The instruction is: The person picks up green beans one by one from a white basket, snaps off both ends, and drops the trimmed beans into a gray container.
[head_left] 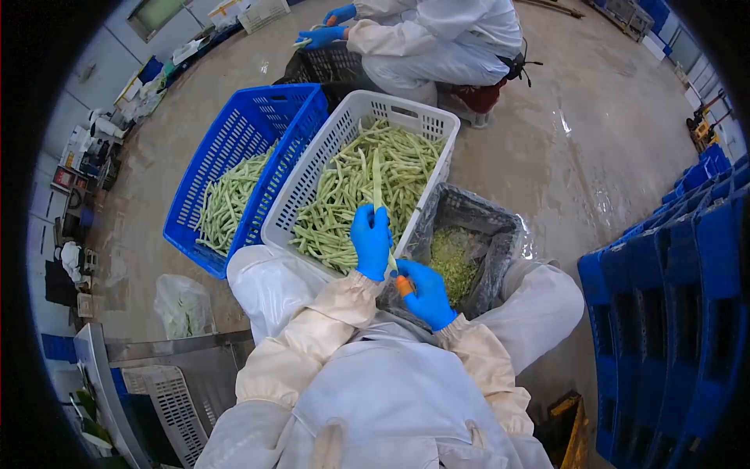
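Observation:
My left hand, in a blue glove, is closed around a long green bean that points away from me over the white crate. The bean's near end comes out below the glove. There my right hand, also gloved in blue, pinches at that end, and an orange piece shows at its thumb. Under the left hand stands the white perforated crate, filled with green beans. Beside the right hand, a black-lined bin holds small green trimmings.
A blue crate with more beans stands left of the white one. Across from me sits a person in white coveralls, with blue gloves over a dark crate. Blue pallets are stacked at right. A clear bag lies on the floor at left.

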The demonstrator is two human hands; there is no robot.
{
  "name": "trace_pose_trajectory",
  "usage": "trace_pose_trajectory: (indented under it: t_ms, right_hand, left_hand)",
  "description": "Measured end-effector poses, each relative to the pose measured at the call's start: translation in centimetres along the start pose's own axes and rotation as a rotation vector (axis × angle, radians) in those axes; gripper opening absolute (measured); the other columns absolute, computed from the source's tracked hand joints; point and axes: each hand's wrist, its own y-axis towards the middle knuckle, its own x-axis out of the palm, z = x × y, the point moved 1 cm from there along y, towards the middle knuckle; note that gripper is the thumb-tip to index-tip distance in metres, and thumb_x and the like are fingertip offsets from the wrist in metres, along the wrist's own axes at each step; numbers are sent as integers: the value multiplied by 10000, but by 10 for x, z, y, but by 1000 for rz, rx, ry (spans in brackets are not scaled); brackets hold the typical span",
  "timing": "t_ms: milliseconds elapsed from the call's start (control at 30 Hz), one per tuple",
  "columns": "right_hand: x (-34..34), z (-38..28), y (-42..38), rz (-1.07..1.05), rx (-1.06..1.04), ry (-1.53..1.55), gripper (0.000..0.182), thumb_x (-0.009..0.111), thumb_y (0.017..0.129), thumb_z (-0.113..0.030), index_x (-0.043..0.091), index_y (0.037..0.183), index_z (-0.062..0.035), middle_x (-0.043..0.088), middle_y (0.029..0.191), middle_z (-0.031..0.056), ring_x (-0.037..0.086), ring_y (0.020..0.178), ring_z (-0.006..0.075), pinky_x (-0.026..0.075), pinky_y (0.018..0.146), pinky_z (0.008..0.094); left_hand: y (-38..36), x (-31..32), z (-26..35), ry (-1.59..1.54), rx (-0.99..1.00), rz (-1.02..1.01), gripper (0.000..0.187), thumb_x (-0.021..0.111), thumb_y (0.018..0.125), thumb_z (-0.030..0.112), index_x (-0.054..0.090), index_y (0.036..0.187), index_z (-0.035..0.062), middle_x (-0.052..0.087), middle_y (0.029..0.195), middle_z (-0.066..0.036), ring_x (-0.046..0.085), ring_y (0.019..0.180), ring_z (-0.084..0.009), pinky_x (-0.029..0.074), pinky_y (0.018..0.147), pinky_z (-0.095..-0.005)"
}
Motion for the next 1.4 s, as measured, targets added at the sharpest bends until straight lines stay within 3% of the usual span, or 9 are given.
trace_pose_trajectory:
  t_ms: [267, 467, 733, 833, 867, 933, 1067, 1167, 1400]
  right_hand:
    - [13, 10, -5, 117, -77, -249, 233, 573, 741, -102, 564, 961, -25, 589, 815, 163, 562, 739, 337, 442, 648, 418]
    - [13, 6, -5, -97, -28, -429, 187, 556, 710, -60, 569, 897, -44, 582, 802, 173, 558, 731, 358, 432, 619, 440]
    - [-96, 92, -12, 1140, 457, 579, 130, 513, 778, -40, 579, 888, -60, 524, 714, 11, 475, 619, 98, 415, 550, 258]
    - [-105, 109, -22, 1299, 550, 621, 125, 524, 768, -28, 567, 885, -22, 532, 714, 16, 486, 613, 120, 430, 570, 270]
    - [-101, 111, -22, 1294, 553, 621, 125, 524, 768, -28, 567, 885, -22, 532, 714, 16, 486, 613, 120, 430, 570, 270]
    - [-90, 103, -15, 738, 503, -119, 196, 521, 751, -5, 566, 942, 3, 566, 781, 58, 528, 670, 186, 451, 635, 314]
    - [-41, 15, 16, 299, -55, -423, 293, 564, 727, -18, 582, 1019, -38, 569, 1037, 135, 532, 985, 273, 406, 861, 378]
    - [-28, 14, 16, 0, -186, -368, 324, 574, 710, -1, 581, 1030, -55, 560, 1010, 137, 524, 945, 312, 412, 828, 389]
    - [-21, 15, 12, -133, -203, -370, 305, 589, 695, -29, 577, 999, -51, 553, 926, 118, 517, 879, 314, 417, 763, 413]
  left_hand:
    - [0, 0, -11, 32, 29, 38, 138, 542, 860, 145, 497, 906, 23, 464, 628, -9, 412, 420, -63, 321, 351, -223]
    - [3, -5, -17, 244, 155, -91, 138, 593, 825, 143, 559, 830, 9, 489, 606, -3, 419, 509, -72, 351, 454, -249]
    - [10, -86, 37, 606, -189, -743, 152, 573, 828, 160, 601, 845, 11, 509, 597, 6, 442, 463, -60, 357, 405, -218]
    - [16, -120, 38, 634, -241, -845, 142, 554, 837, 136, 595, 842, 0, 514, 600, -4, 460, 475, -69, 376, 427, -215]
    - [16, -128, 35, 587, -309, -907, 138, 541, 842, 123, 591, 842, -5, 513, 601, -8, 468, 484, -72, 387, 442, -215]
    - [7, -127, 38, 579, -353, -944, 132, 531, 848, 108, 589, 849, -11, 515, 611, -17, 482, 508, -76, 401, 469, -220]
    - [5, -120, 37, 537, -546, -992, 135, 532, 854, 121, 583, 843, -3, 516, 627, -20, 476, 514, -83, 400, 478, -222]
    - [5, -122, 39, 517, -573, -1024, 145, 525, 863, 134, 579, 852, 1, 513, 630, -20, 457, 503, -79, 386, 471, -218]
    - [18, -126, 58, 525, -624, -1079, 193, 497, 882, 174, 586, 950, 17, 498, 619, -11, 404, 482, -56, 329, 438, -202]
